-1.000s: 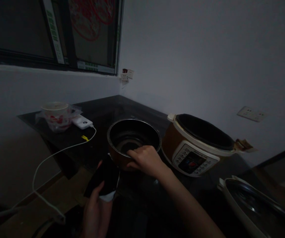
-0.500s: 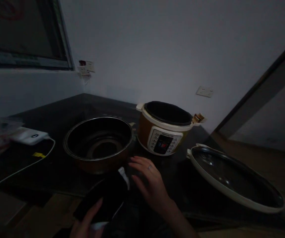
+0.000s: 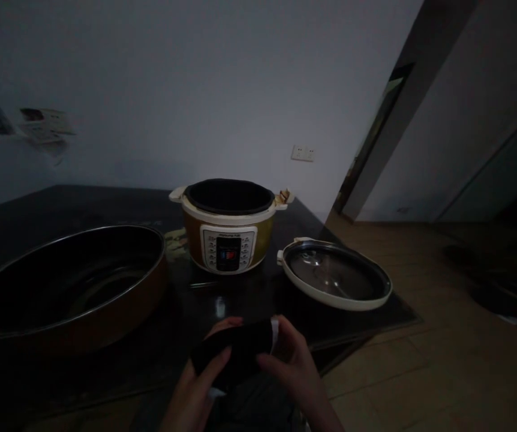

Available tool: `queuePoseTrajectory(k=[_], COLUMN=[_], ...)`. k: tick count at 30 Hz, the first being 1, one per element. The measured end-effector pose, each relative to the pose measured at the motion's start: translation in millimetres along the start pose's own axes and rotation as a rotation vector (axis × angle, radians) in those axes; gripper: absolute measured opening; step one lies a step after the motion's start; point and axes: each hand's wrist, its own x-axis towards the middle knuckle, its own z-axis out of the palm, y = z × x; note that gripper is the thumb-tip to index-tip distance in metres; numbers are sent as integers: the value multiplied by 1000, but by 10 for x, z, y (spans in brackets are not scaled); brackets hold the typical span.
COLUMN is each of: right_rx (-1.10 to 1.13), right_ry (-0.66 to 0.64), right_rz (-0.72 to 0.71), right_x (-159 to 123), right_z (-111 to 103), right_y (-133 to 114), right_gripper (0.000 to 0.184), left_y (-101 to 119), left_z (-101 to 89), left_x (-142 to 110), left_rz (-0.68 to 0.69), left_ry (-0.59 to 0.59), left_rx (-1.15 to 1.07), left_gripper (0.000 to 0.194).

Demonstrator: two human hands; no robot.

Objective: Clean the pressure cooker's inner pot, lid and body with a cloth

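A flat black item with white bits at its ends (image 3: 240, 351) is between my two hands, low in the middle of the view; the dim light hides what kind it is. My left hand (image 3: 202, 372) grips its left end, thumb across the near face. At its right end, beside a white edge, my right hand (image 3: 292, 360) pinches it between thumb and fingers. Beyond my hands an electric cooker (image 3: 227, 234) stands without its lid, its control panel facing me. To the left is a wide dark pan (image 3: 146, 288) with a brown outside.
A glass lid (image 3: 339, 276) with a pale rim lies on the dark table (image 3: 119, 372), right of the cooker. Wall sockets (image 3: 302, 153) are behind it. The table's right edge drops to a tiled floor (image 3: 388, 354).
My view has turned right, so the pan, cooker and lid appear further left. My right hand, apart from the black item before, now grips its right end. The item is raised and more level.
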Motion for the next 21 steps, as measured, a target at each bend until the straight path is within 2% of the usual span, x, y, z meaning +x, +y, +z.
queuePoseTrajectory(k=[3,6,9,12,15,17,19,21], right_rx=[27,114,124,25,29,61,57,-36], right_ry=[63,159,477,776,957,1019,1092,1014], right_rz=[116,173,111,-96,-245,-307,-366,-311], right_x=[-59,-147,-247,-264,-57,211,524,817], right_z=[-150,-328,-624,-1063,-1564,-1880,-2155,-2377], right_y=[54,114,71,-140,-447,-628,-748,-804], right_gripper=[62,58,56,46,44,48,50,44], left_y=[-74,-87,-71,-110,-214,-287,-339,-370], left_z=[119,272,438,594,760,887,1020,1142], left_x=[124,266,448,654,812,878,928,977], left_rz=[53,68,22,-76,-260,-372,-423,-425], left_ry=[-226,-357,-391,-370,-310,-271,-243,-241], left_rx=[156,216,63,-123,-250,-300,-319,-318], left_gripper=[39,41,42,37,37,35,33,30])
